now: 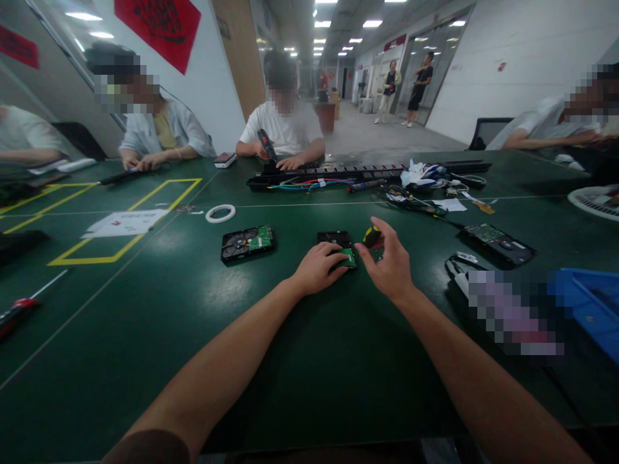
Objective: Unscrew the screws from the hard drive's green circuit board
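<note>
My left hand [320,265] lies over a black hard drive [333,237] with a green circuit board, its fingers spread across the near part and covering much of it. Just right of the drive, my right hand [389,264] grips a short yellow and black screwdriver [371,236] between thumb and fingers. The screwdriver's handle is tilted, and its tip cannot be made out. To the left sits a second hard drive [248,245], its green board facing up. Another drive [498,245] rests on the green table [290,361] at the right.
A white tape ring [220,213] and paper [123,223] lie left. Across the table, a person holds a power tool [267,145] at a long black frame [319,177]. Cables and white gloves [420,174] lie beyond; a blue tray [592,303] is right, a red screwdriver [17,316] far left.
</note>
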### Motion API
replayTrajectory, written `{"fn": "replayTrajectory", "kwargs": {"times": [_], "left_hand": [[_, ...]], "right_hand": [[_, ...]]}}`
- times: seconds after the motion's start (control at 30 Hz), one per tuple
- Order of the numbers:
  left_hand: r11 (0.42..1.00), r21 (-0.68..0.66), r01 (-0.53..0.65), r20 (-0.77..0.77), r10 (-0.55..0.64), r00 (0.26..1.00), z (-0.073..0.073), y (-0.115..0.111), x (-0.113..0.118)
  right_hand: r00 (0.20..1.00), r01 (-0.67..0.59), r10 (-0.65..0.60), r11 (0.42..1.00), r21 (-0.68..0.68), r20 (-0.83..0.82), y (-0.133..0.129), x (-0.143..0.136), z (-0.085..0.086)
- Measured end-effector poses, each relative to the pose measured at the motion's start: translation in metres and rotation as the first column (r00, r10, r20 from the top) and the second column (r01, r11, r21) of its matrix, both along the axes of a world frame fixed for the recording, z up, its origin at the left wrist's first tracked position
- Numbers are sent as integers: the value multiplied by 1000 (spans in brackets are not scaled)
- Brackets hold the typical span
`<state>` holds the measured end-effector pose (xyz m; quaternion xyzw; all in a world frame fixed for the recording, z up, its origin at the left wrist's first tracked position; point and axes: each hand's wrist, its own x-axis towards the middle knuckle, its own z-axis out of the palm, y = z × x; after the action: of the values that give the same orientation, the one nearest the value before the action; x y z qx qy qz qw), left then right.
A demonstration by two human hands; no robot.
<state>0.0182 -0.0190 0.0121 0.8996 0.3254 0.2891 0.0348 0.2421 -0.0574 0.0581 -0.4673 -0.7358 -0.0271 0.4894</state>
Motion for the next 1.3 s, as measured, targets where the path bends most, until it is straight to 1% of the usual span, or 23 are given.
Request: {"fn": "replayTrajectory", "kwargs": {"times": [0.07,0.13,0.27,0.33,0.37,0.4,0.43,0.47,0.5,0.53,0.57,0.6,0.7,0.73,0.8,0.83,0.9,1.03,1.17,1.3], "left_hand": [[1000,-8,1,-4,-1,1000,0,0,0],[1000,-19,-4,-6,4,1000,1,-1,1],[999,-38,-21,5,21,1000,4,-2,0],[998,-56,-23,6,24,1000,4,-2,0],[998,-66,-21,3,21,1000,4,-2,-1],[997,-76,-18,-1,18,1000,3,-2,-1],[996,-83,-16,-5,16,1000,3,-2,-1],[996,-88,-15,-6,14,1000,3,-1,-1],[996,-92,-17,-4,16,1000,2,-1,-1],[995,-93,-22,0,22,1000,3,-1,-2],[995,-92,-29,8,30,1000,3,0,-3],[995,-92,-37,19,39,999,4,1,-5],[991,-128,-41,68,50,996,6,8,-18],[985,-158,-66,106,83,991,7,10,-23],[964,-211,-163,178,202,963,6,16,-32],[952,-233,-199,186,244,952,5,19,-36],[940,-242,-242,177,288,941,1,24,-39],[932,-235,-275,166,317,934,-8,31,-39],[917,-226,-329,185,372,909,-11,35,-42],[926,-223,-306,167,345,924,-12,32,-40]], "right_hand": [[1000,-17,17,1000,12,22,-1,0,2],[1000,-9,8,999,37,29,-2,2,6],[996,84,-84,993,80,3,2,20,20],[984,168,-172,982,84,50,7,35,27],[969,214,-218,976,42,113,10,44,29],[947,257,-244,966,-38,210,13,52,29],[918,308,-256,942,-136,303,17,59,28],[893,363,-263,901,-237,366,20,65,26],[869,420,-270,845,-330,416,23,70,23],[854,447,-239,791,-417,462,26,73,19],[845,452,-182,745,-491,502,28,76,14],[844,447,-147,724,-526,515,30,77,10],[845,412,-55,701,-582,531,35,79,2],[845,398,-28,700,-592,535,35,79,0],[838,381,12,703,-601,545,36,78,-2],[833,380,20,706,-597,552,36,78,-3],[821,387,23,712,-586,570,36,76,-4],[799,430,-5,703,-566,601,36,72,-8],[783,478,-49,684,-551,620,36,70,-11],[771,531,-118,662,-530,625,36,62,-15]]}}
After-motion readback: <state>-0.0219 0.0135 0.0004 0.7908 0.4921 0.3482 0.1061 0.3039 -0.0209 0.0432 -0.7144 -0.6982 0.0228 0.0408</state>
